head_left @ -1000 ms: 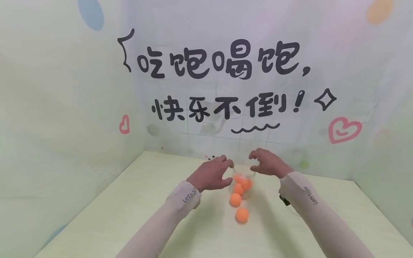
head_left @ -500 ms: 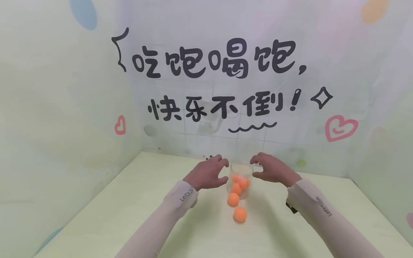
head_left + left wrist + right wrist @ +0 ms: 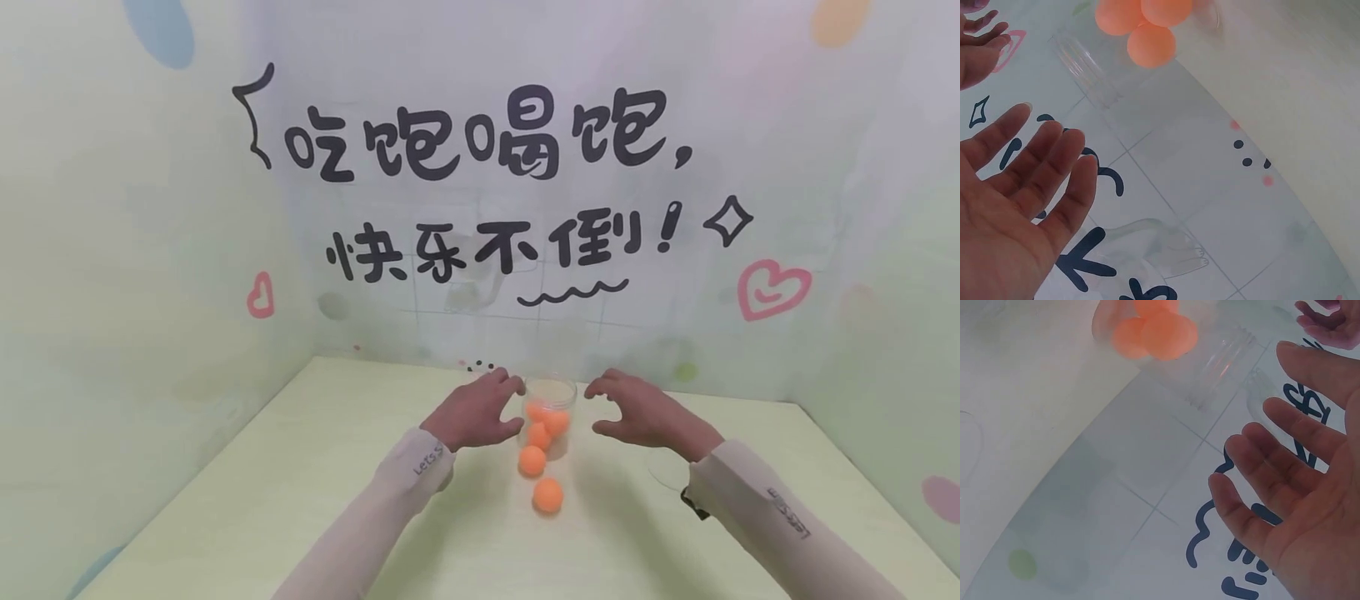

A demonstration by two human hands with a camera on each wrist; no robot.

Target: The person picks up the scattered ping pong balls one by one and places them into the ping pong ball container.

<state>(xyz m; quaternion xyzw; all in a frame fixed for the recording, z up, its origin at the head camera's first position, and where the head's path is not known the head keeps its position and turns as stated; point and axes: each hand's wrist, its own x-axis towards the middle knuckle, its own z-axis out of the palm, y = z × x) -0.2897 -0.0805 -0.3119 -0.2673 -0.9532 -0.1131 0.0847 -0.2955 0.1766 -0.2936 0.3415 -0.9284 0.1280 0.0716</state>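
Note:
A clear jar [image 3: 551, 394] with a ridged neck stands upright toward the back of the table, its mouth uncovered. Several orange balls [image 3: 557, 422] lie inside it. In front of the jar, one orange ball [image 3: 532, 460] sits close to it and another orange ball [image 3: 548, 496] lies nearer to me. My left hand [image 3: 476, 414] hovers just left of the jar, fingers relaxed and slightly bent, holding nothing. To the jar's right, my right hand [image 3: 651, 414] is held in the air, fingers loosely spread. Both wrist views show bare palms, the right palm [image 3: 1310, 506] facing the jar side.
A thin transparent round outline [image 3: 663, 471] lies on the pale table [image 3: 360, 483] beside my right wrist. A printed backdrop [image 3: 480, 250] with black lettering rises behind, and side panels stand at left and right. Something dark [image 3: 695, 503] shows under my right cuff.
My right hand has moved right, away from the jar. The left hand stays beside the jar, slightly lower. The head view has shifted a little; jar and balls look unmoved.

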